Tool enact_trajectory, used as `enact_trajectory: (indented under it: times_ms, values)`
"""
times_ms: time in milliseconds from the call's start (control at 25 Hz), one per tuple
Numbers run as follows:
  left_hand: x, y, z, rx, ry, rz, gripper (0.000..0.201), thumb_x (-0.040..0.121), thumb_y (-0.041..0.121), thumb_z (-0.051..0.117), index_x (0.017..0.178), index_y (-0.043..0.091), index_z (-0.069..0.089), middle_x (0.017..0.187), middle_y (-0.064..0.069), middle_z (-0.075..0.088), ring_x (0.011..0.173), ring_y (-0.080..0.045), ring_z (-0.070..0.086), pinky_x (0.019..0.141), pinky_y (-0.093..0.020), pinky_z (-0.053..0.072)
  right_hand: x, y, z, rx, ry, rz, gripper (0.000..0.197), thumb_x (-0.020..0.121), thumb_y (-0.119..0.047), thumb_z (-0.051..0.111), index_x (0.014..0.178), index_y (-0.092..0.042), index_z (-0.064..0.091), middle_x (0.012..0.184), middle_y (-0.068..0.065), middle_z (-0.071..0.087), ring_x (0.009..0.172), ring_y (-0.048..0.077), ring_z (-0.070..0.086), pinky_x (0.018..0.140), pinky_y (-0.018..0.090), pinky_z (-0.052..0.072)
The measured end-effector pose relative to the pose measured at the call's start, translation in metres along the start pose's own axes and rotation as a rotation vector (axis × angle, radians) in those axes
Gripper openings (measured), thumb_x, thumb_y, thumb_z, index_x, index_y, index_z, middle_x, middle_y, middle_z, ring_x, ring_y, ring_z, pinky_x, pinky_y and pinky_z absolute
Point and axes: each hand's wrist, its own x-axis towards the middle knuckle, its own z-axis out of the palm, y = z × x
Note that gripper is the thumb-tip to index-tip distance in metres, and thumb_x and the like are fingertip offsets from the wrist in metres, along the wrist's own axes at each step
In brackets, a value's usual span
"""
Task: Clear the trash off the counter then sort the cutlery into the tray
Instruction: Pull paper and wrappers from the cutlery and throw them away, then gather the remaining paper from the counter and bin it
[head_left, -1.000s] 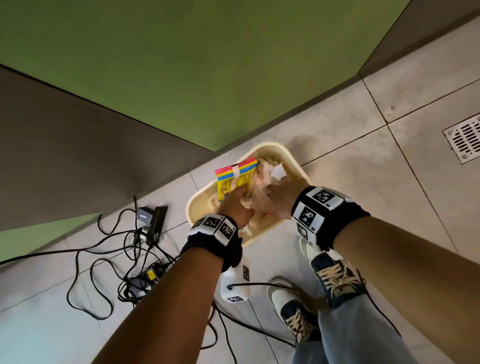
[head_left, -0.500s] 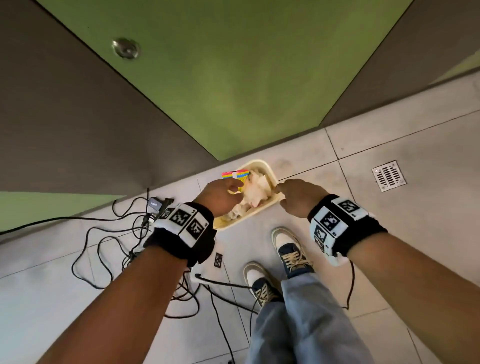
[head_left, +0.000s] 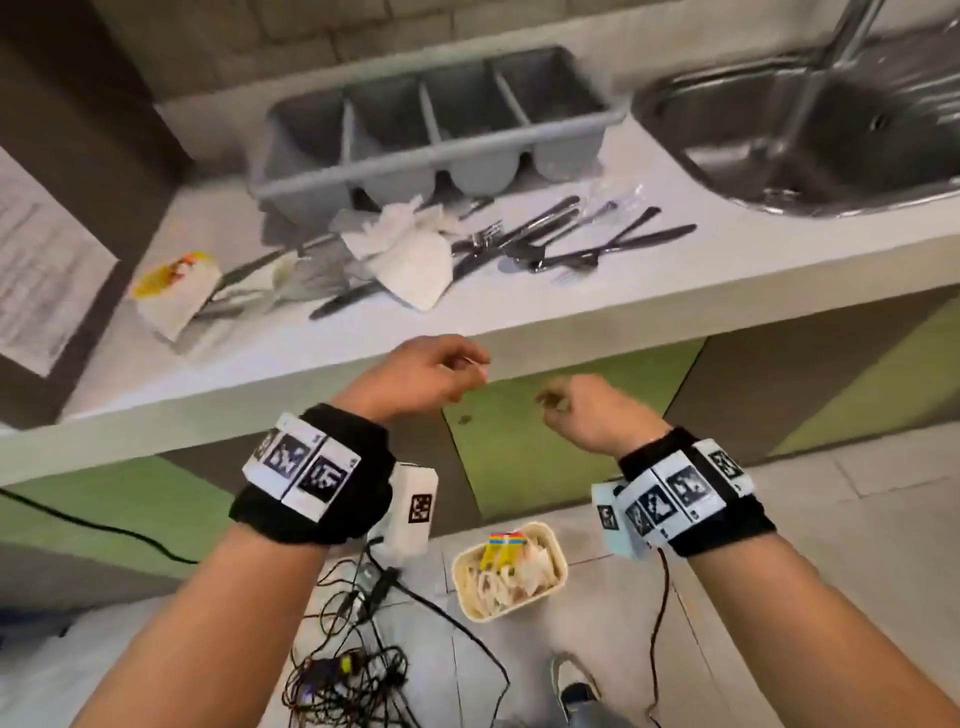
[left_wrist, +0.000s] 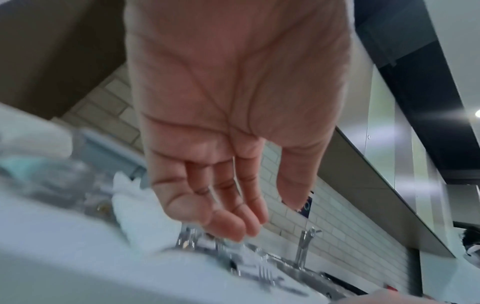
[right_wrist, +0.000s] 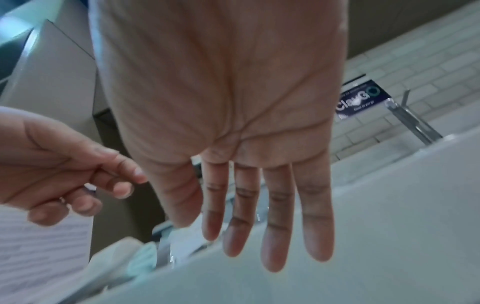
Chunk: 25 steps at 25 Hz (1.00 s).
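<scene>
Both hands hover empty in front of the white counter's front edge. My left hand has loosely curled fingers, which the left wrist view shows as relaxed fingers. My right hand is a little lower and to the right; in the right wrist view its fingers are straight. Crumpled white napkins and a yellow-printed wrapper lie among scattered knives and forks. Behind them stands the grey four-compartment cutlery tray. On the floor below, a cream bin holds trash.
A steel sink with a tap fills the counter's right end. A printed sheet hangs at the far left. Tangled black cables lie on the floor left of the bin, and my shoe is below it.
Both hands have left the trash in the bin and risen from the floor to the counter edge. My view has swung up from the floor to the counter.
</scene>
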Motion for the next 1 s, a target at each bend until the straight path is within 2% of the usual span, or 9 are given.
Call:
enact_trajectory:
  times_ms: [80,240,320,400,480,680,800,880,1000]
  values:
    - [-0.011,0.020,-0.031,-0.029,0.113,-0.005,0.022,0.090,0.020,0.057,0.112,0.018,0.062,0.078,0.013,0.054,0.065,-0.004,0.052,0.048,-0.006,0.039,-0.007,-0.019,-0.034,0.040,0.083,-0.030,0.030,0.092,-0.019,0.051,0.122,-0.015,0.057,0.119,0.008,0.062,0.090,0.018,0.055,0.085,0.024,0.041]
    - [-0.016,0.034,-0.069,-0.044,0.274,-0.006,0.027,0.090,0.016,0.057,0.116,0.010,0.060,0.083,0.005,0.057,0.075,-0.015,0.050,0.053,-0.014,0.040,-0.017,-0.027,-0.073,0.062,0.231,-0.003,0.029,0.090,-0.019,0.054,0.118,-0.013,0.059,0.118,0.008,0.062,0.087,0.016,0.052,0.080,0.023,0.039]
    - [-0.005,0.033,-0.078,-0.002,0.331,-0.026,0.030,0.089,0.016,0.058,0.119,0.009,0.060,0.098,-0.002,0.059,0.087,-0.016,0.051,0.064,-0.020,0.042,-0.009,-0.022,-0.088,0.048,0.274,0.024,0.029,0.089,-0.017,0.055,0.117,-0.011,0.061,0.119,0.010,0.062,0.094,0.020,0.056,0.084,0.025,0.042]
    - [0.013,0.029,-0.080,0.028,0.364,-0.071,0.032,0.088,0.017,0.060,0.120,0.010,0.060,0.115,-0.009,0.060,0.099,-0.021,0.055,0.083,-0.027,0.043,0.007,-0.012,-0.101,0.015,0.297,0.063,0.030,0.087,-0.015,0.056,0.117,-0.010,0.061,0.121,0.012,0.062,0.107,0.025,0.057,0.094,0.029,0.043]
    - [0.034,0.022,-0.079,0.064,0.377,-0.124,0.035,0.088,0.018,0.060,0.122,0.012,0.058,0.129,-0.012,0.056,0.115,-0.025,0.054,0.096,-0.030,0.042,0.028,0.000,-0.114,-0.011,0.307,0.086,0.032,0.086,-0.014,0.057,0.117,-0.010,0.061,0.123,0.014,0.061,0.115,0.027,0.056,0.098,0.032,0.042]
    - [0.096,0.016,-0.071,0.258,0.374,-0.272,0.054,0.082,0.030,0.064,0.133,0.021,0.047,0.144,-0.011,0.040,0.128,-0.027,0.045,0.109,-0.034,0.033,0.105,0.033,-0.157,-0.140,0.338,0.116,0.039,0.084,-0.013,0.057,0.123,-0.014,0.056,0.132,0.017,0.049,0.120,0.036,0.049,0.106,0.040,0.040]
    - [0.120,0.009,-0.066,0.399,0.297,-0.358,0.083,0.068,0.047,0.072,0.140,0.029,0.035,0.147,-0.011,0.034,0.132,-0.033,0.039,0.111,-0.045,0.034,0.145,0.042,-0.177,-0.301,0.275,0.096,0.051,0.085,-0.017,0.056,0.134,-0.025,0.044,0.146,0.011,0.034,0.130,0.038,0.034,0.110,0.047,0.035]
    - [0.128,0.004,-0.065,0.508,0.257,-0.419,0.100,0.060,0.056,0.074,0.143,0.034,0.024,0.152,-0.010,0.026,0.136,-0.037,0.031,0.112,-0.053,0.030,0.167,0.044,-0.185,-0.410,0.186,0.096,0.059,0.086,-0.024,0.057,0.139,-0.035,0.034,0.154,0.007,0.020,0.136,0.039,0.024,0.110,0.053,0.033]
    - [0.134,0.001,-0.064,0.577,0.215,-0.474,0.107,0.061,0.052,0.077,0.146,0.037,0.013,0.157,-0.007,0.016,0.139,-0.040,0.024,0.113,-0.058,0.025,0.195,0.046,-0.188,-0.489,-0.018,0.127,0.072,0.086,-0.027,0.058,0.144,-0.042,0.018,0.159,0.001,0.000,0.141,0.045,0.008,0.112,0.057,0.025]
